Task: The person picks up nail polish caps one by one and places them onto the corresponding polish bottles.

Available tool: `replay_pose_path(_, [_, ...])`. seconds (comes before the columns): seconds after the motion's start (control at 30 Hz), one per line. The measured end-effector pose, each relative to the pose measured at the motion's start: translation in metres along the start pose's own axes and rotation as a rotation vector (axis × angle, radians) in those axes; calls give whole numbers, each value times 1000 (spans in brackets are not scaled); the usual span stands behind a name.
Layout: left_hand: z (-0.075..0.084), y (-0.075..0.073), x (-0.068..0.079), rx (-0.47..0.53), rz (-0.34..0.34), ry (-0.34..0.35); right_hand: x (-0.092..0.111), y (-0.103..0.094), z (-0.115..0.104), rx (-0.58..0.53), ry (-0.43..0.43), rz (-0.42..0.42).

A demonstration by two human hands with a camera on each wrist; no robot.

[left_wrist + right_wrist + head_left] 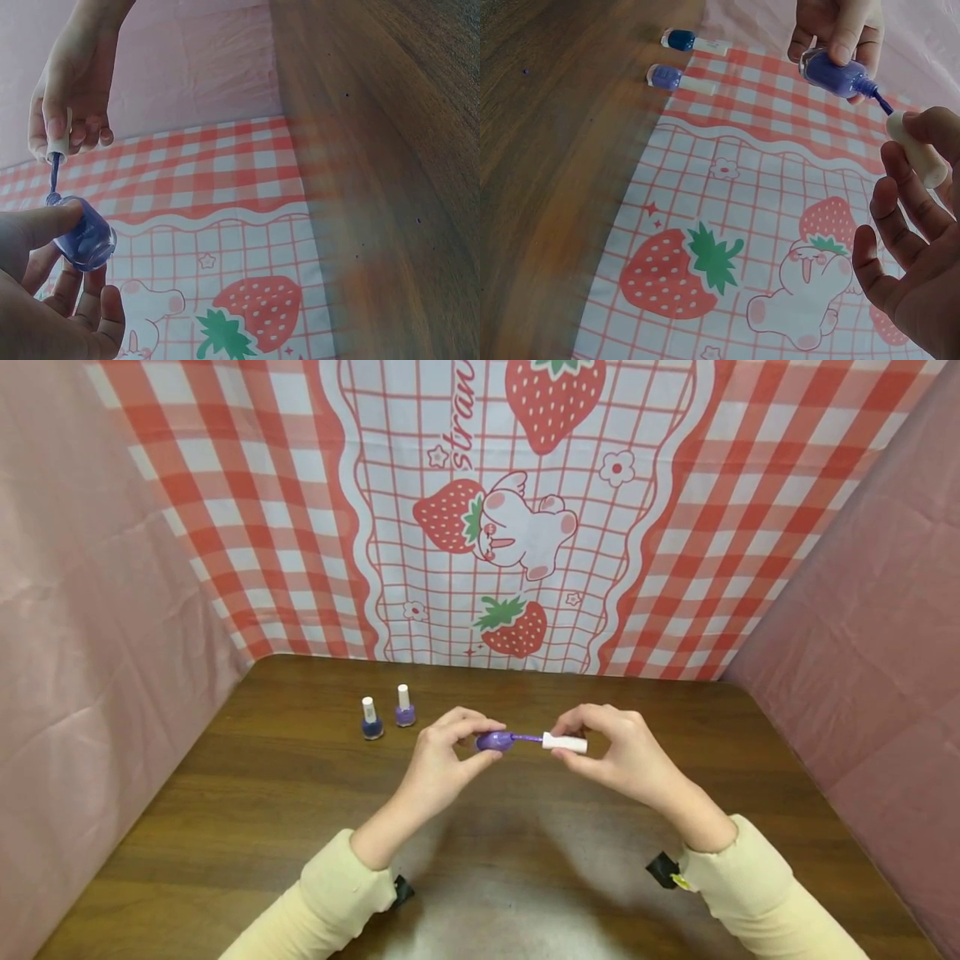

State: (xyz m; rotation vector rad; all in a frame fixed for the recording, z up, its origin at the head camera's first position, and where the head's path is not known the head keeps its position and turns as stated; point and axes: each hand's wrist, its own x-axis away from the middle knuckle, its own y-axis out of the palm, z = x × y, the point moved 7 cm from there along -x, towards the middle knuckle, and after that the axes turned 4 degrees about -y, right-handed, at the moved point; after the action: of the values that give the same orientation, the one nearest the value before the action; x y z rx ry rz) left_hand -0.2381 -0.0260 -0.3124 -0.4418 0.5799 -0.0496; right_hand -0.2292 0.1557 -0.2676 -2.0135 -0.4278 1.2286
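My left hand [444, 758] pinches a purple nail polish bottle [495, 742] between thumb and fingers, its neck pointing right. My right hand [628, 752] holds the white cap [565, 743] of that bottle. From the cap a purple-coated brush stem [527, 738] reaches left to the bottle's mouth; its tip is at or inside the neck, hidden from sight. In the left wrist view the bottle [86, 236] tilts with its neck toward the cap [58, 142]. The right wrist view shows the same stem [883, 103] between bottle and cap, both held above the table.
Two capped nail polish bottles stand upright on the brown wooden table [247, 793], left of my hands: a dark blue one [371, 725] and a purple one [405, 713]. A strawberry-print cloth [480, 527] hangs behind the table, with pink fabric [97, 610] at both sides.
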Motion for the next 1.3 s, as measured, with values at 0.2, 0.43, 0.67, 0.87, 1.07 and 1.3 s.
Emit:
replay_pose_path(0.2, [1,1,1,-18,-12,11,0,-1,-2,15,-11,-2])
replay_pose_path(0.43, [4,3,1,-18,-20,40,-3,-4,-6,36,-59,9])
replay_pose_path(0.67, [5,6,3,-15,-29,39,-6,-4,-8,28,-47,-26])
replay_pose_path(0.87, [6,9,4,3,-50,26,-9,-4,-14,35,-84,-37])
replay_pose_path(1.07, [5,14,5,21,-80,7,-11,-4,-15,35,-64,-64])
replay_pose_path(1.3, [5,16,5,45,-89,-16,-13,-3,-14,25,-42,-91])
